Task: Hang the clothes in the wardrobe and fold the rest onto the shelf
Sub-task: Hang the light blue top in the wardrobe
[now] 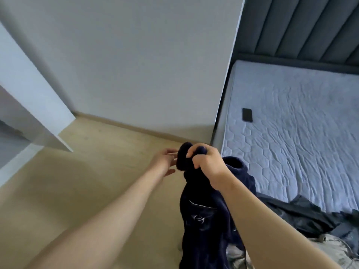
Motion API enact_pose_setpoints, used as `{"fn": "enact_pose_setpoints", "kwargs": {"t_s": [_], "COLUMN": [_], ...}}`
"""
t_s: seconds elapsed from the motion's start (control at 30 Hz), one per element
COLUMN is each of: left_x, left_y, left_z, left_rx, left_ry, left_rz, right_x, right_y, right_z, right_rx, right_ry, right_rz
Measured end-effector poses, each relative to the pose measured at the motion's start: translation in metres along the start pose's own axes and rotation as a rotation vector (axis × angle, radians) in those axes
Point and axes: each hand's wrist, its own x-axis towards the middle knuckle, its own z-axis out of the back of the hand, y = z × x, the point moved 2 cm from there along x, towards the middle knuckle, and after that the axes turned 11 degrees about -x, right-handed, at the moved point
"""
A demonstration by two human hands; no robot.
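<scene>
A dark navy fleece garment (202,216) with a pale emblem hangs over the floor beside the bed. My right hand (207,164) grips a bunch of its fabric at the top and holds it up. My left hand (165,160) is stretched out just left of that bunch, fingers relaxed and spread, their tips touching or nearly touching the cloth. A dark grey garment (303,212) and a light patterned one (330,247) lie on the near corner of the bed. The white wardrobe door (33,98) stands open at the left.
The bare quilted mattress (291,133) fills the right side, with a black phone (247,114) lying on it and a grey padded headboard (310,30) behind. A white wall panel (136,55) rises ahead. Light wooden floor (87,181) stretches below my arms.
</scene>
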Motion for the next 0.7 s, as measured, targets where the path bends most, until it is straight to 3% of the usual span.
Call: {"fn": "enact_pose_setpoints", "kwargs": {"t_s": [0.3, 0.5, 0.7], "left_x": [-0.026, -0.054, -0.061], "left_y": [-0.114, -0.155, -0.158], "left_z": [0.187, 0.325, 0.434], "left_rx": [-0.031, 0.234, 0.450], "left_ry": [0.091, 0.135, -0.184], "left_rz": [-0.309, -0.378, -0.382], "right_x": [0.008, 0.009, 0.015], "right_y": [0.172, 0.245, 0.284], "right_z": [-0.138, -0.265, -0.358], "right_rx": [0.011, -0.087, -0.169], "right_ry": [0.246, 0.421, 0.574], "right_rz": [0.332, 0.471, 0.542]}}
